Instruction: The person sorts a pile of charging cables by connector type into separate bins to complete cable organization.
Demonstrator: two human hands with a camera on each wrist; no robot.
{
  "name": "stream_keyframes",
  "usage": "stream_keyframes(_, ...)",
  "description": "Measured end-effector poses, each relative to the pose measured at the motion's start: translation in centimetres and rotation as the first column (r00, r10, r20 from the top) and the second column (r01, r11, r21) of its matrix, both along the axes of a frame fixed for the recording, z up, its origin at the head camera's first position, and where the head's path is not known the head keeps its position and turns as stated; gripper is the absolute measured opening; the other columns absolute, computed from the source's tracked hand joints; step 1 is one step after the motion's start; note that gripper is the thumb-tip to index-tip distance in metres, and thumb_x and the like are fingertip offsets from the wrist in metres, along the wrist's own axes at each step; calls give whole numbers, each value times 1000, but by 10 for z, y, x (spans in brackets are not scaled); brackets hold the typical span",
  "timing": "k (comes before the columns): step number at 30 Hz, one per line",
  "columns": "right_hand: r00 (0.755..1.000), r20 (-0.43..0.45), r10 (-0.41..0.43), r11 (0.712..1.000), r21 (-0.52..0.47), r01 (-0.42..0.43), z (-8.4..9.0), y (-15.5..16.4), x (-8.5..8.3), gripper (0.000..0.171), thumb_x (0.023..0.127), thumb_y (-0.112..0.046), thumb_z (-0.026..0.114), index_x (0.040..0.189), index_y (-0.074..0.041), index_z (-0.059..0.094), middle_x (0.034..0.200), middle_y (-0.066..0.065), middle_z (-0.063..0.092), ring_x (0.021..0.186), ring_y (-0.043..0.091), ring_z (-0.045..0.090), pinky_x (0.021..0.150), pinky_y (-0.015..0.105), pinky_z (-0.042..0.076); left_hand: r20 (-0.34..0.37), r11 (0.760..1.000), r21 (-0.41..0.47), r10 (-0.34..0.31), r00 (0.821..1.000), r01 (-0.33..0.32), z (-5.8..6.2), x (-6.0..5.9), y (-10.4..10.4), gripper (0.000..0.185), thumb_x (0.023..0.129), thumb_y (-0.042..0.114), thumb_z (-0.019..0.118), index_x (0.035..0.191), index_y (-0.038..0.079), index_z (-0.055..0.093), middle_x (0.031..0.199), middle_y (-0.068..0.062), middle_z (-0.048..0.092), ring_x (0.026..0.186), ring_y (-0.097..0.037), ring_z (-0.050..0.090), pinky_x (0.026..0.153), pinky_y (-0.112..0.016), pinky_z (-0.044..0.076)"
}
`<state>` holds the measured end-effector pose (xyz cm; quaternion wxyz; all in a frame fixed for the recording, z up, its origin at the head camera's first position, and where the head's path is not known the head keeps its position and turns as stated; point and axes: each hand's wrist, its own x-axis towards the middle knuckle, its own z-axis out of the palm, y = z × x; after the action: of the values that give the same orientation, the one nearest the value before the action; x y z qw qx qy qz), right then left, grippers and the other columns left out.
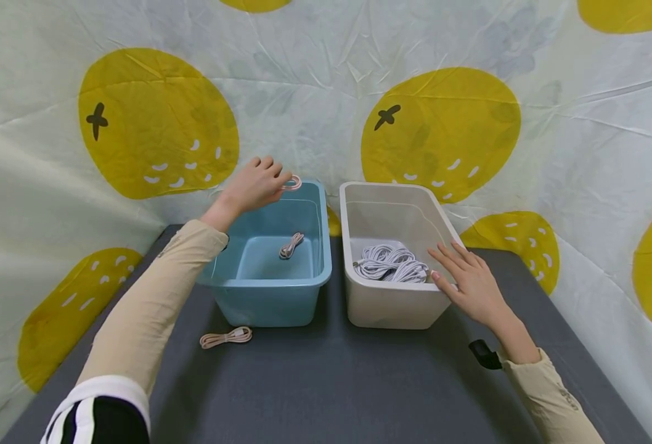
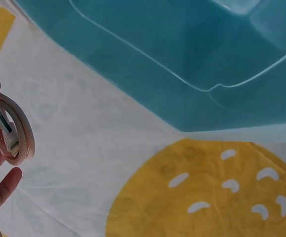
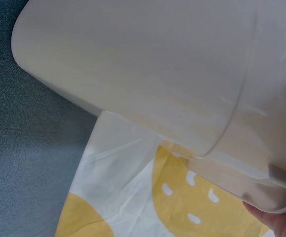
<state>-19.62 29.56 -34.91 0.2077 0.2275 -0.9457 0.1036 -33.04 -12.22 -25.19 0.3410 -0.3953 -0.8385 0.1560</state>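
High over the back of the blue bin (image 1: pixel 273 283), my left hand (image 1: pixel 259 183) pinches a coiled pink charging cable (image 1: pixel 293 182). In the left wrist view the cable (image 2: pixel 19 131) hangs in a loop with its metal plug ends showing. A second coiled cable (image 1: pixel 291 245) lies on the floor of the blue bin. My right hand (image 1: pixel 470 283) rests on the right rim of the beige bin (image 1: pixel 392 305), fingers spread and straight. Inside that bin sits a pile of white coiled cables (image 1: pixel 392 264).
Another coiled pink cable (image 1: pixel 226 337) lies on the dark table (image 1: pixel 348 388) in front of the blue bin. Behind the bins hangs a white cloth (image 1: pixel 304 92) printed with yellow fruit. The two bins stand side by side with a narrow gap between.
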Motion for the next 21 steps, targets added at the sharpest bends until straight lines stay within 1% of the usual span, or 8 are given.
stream_keyframes(8, 1000, -5, -2, 1000, -1, 2, 0, 0, 0, 49, 90, -37, 43, 135, -18, 39, 137, 17, 41, 130, 37, 28, 97, 56, 22, 19, 999, -14, 50, 999, -50, -3, -5, 1, 19, 86, 20, 54, 100, 7, 52, 88, -12, 54, 85, -28, 49, 74, -38, 40)
stream_keyframes(13, 1000, 0, -2, 1000, 1, 2, 0, 0, 0, 49, 91, -37, 43, 137, -21, 37, 137, 17, 40, 130, 37, 28, 97, 56, 22, 14, 998, -24, 65, 998, -65, -7, -7, -1, 18, 86, 20, 53, 99, 7, 53, 87, -12, 54, 81, -27, 48, 71, -37, 39)
stream_keyframes(16, 1000, 0, -3, 1000, 1, 3, 0, 0, 0, 49, 90, -37, 43, 136, -20, 38, 137, 17, 40, 130, 36, 28, 97, 56, 22, 3, 997, -40, 73, 997, -72, -10, -7, -3, 18, 87, 21, 54, 98, 7, 54, 85, -11, 54, 77, -25, 48, 68, -35, 39)
stream_keyframes(21, 1000, -2, -3, 1000, 2, 3, 0, -1, 0, 49, 90, -37, 43, 135, -18, 39, 137, 17, 41, 130, 36, 28, 97, 56, 22, 45, 995, -59, 83, 996, -80, -11, -5, -6, 23, 83, 21, 59, 101, 7, 55, 89, -12, 56, 82, -27, 51, 71, -37, 42)
